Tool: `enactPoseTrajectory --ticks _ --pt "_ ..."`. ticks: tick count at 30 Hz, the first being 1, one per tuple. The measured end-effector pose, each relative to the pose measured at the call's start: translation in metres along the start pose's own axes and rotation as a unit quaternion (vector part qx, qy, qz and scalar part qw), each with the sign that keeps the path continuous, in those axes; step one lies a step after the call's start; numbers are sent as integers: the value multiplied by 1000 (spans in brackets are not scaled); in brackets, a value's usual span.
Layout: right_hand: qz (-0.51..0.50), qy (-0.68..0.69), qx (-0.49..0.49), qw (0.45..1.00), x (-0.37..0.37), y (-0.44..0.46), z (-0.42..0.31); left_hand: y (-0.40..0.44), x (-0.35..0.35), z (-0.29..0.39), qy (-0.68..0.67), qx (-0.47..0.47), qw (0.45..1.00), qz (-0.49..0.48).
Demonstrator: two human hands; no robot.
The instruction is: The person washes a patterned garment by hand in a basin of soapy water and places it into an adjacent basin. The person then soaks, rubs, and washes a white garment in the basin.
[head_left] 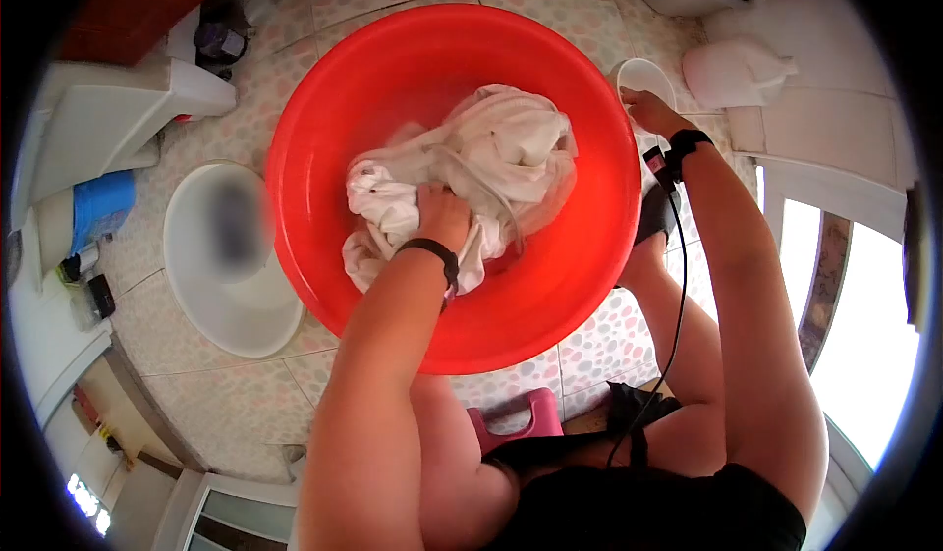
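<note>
Wet-looking white cloth [521,143] lies bunched in a big red basin [589,247] on the floor. My left hand [442,215] presses into the left part of the cloth, its fingers closed on the folds and partly hidden by them. Outside the basin's right rim, my right hand [653,114] grips the edge of a small white container [650,72]. What is inside that container cannot be made out.
A white tub [187,247] with a blurred dark patch stands left of the basin. A pale pink jug [737,72] is at the upper right. A pink stool [542,413] shows between my legs. A black cable [680,305] hangs from my right wrist.
</note>
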State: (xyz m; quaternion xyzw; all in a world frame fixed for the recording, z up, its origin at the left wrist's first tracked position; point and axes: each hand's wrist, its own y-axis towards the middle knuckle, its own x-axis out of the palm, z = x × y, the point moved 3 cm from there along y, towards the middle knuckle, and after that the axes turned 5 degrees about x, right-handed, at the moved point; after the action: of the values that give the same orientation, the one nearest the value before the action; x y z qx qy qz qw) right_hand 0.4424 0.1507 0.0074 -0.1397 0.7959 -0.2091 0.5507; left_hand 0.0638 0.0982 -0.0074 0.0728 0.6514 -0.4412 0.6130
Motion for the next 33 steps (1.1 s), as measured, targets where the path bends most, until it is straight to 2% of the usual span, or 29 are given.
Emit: enactPoseTrajectory --ticks 1,2,3,5,6,7,9,13,15,19,21,22,24,25,27,28,30,31,32,33 --pt "15 83 4 996 4 4 2 2 0 0 -10 -2 1000 -27" --pt "-25 37 19 999 -1 4 -7 4 0 -1 -22 -5 998 -53" --pt "-25 40 16 999 -9 0 -19 6 3 -1 -19 -8 998 -56" --pt "-94 90 58 990 -12 -8 -34 7 7 -2 -9 -21 999 -48" --pt "-129 33 23 991 -9 -3 -31 8 6 -1 -8 -24 998 -49" --pt "-129 34 21 991 -6 -1 -29 9 6 -1 -5 -37 997 -66" --pt "-143 39 92 985 0 3 -16 9 3 -1 -2 -50 995 -82" --pt "-106 63 85 989 10 15 10 10 4 -3 -2 -56 996 -74" --pt "-79 107 -10 991 3 20 15 11 7 -5 -8 -61 995 -76" --pt "-57 161 41 984 -16 4 6 11 6 -8 -37 -31 998 -33" --pt "5 413 134 901 -21 -11 4 10 6 -11 -41 -22 999 -26" --pt "6 412 134 901 -25 -16 2 11 8 -13 -50 -2 999 -18" --pt "32 543 114 831 -32 -29 1 12 11 -19 -60 21 998 -8" --pt "34 541 115 833 -36 -37 1 13 13 -22 -80 36 996 -19" --pt "23 666 79 742 -45 -55 -2 12 12 -26 -102 51 993 -27" --pt "24 664 78 743 -49 -64 -4 10 10 -27 -123 55 991 -17" --pt "20 722 62 689 -59 -83 -19 4 2 -37 -145 56 988 -5" --pt "19 721 62 690 -62 -91 -26 0 -2 -45 -289 31 956 -38" --pt "20 733 50 678 -66 -99 -35 -7 -7 -51 -426 6 902 -73" --pt "22 744 37 666 -69 -105 -43 -18 -20 -56 -428 5 901 -74"
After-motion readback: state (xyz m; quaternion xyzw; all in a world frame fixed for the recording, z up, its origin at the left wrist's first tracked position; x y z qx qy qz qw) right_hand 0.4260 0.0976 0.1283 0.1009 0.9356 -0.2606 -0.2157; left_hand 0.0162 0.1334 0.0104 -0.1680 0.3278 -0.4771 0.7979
